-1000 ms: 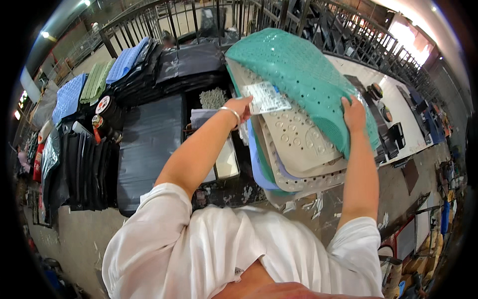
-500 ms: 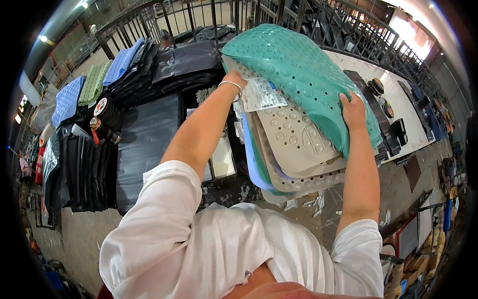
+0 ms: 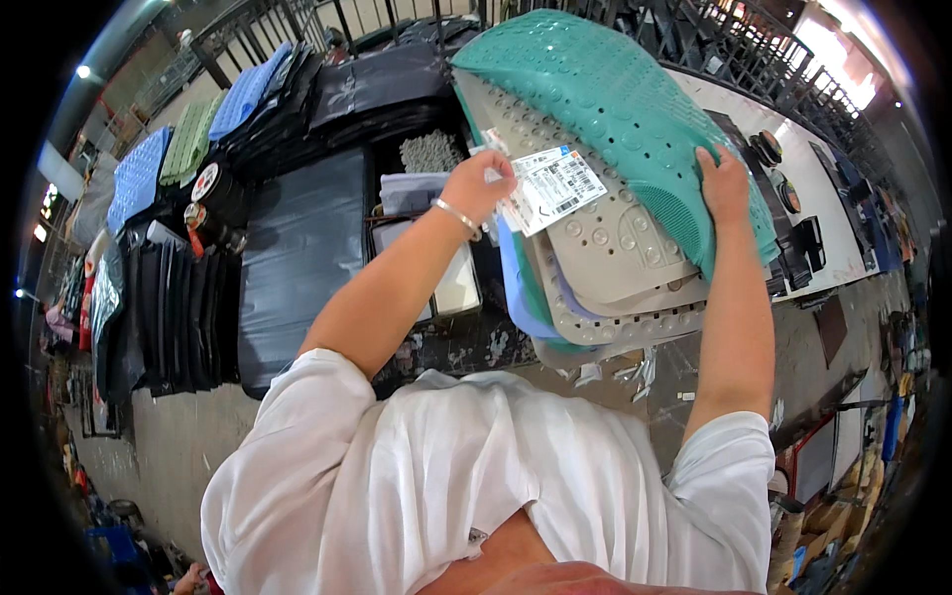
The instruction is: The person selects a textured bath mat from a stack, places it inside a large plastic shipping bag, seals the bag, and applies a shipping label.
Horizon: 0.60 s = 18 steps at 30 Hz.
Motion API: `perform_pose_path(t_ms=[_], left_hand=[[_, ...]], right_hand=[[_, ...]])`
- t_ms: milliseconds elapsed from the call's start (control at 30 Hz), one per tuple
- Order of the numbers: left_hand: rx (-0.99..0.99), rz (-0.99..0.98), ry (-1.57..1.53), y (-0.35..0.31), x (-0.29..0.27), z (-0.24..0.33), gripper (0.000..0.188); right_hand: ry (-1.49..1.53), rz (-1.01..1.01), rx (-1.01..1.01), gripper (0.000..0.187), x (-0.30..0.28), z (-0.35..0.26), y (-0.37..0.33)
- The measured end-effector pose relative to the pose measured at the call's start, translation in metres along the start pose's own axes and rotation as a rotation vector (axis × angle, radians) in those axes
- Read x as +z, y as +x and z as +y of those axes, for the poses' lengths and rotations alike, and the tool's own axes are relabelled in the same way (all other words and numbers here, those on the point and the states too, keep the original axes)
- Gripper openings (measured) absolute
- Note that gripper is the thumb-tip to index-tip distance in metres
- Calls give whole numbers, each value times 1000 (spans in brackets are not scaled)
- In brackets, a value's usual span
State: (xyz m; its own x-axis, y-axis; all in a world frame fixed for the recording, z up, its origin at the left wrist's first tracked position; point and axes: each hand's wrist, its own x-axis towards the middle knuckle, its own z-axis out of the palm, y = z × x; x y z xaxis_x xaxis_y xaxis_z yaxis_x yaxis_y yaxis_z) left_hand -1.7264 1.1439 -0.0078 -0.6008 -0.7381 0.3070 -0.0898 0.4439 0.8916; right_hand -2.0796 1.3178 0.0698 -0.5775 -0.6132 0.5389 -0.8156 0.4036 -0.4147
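Note:
My right hand (image 3: 725, 184) grips the near right edge of a teal rubber bath mat (image 3: 605, 109), which is bent and raised with its suction cups facing me. Between the fingertips of my left hand (image 3: 480, 185) is a white printed label (image 3: 557, 190), tilted over the stack. Beneath the raised mat lies a beige bath mat (image 3: 605, 253) with clear suction cups. More mats in beige, lilac and green are layered below it. The part of the stack under the teal mat is hidden.
Piles of black plastic bags (image 3: 382, 89) and a flat dark package (image 3: 302, 268) lie left. Rolls of tape (image 3: 218, 193) stand beside folded blue and green mats (image 3: 183, 144). A white table (image 3: 833, 223) holds more tape rolls at right. Metal railings (image 3: 268, 45) run behind.
My left hand has drawn the label slightly right and nearer, away from beside the teal mat. The right hand still holds the teal mat's edge. The whole view has shifted a little.

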Motion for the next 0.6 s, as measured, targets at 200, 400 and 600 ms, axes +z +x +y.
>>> perform_pose_path(t_ms=[200,400,600], left_hand=[[-558,-316,-489,-179,-18,-75,8],[-1093,237,-351,-271,32,-178,8],[-1077,491,-427,-253,52,-186,8]], right_hand=[[12,-80,-18,56,11,4,6],[-124,-59,-61,58,10,19,14],[-58,-98,57,56,8,18,13]])
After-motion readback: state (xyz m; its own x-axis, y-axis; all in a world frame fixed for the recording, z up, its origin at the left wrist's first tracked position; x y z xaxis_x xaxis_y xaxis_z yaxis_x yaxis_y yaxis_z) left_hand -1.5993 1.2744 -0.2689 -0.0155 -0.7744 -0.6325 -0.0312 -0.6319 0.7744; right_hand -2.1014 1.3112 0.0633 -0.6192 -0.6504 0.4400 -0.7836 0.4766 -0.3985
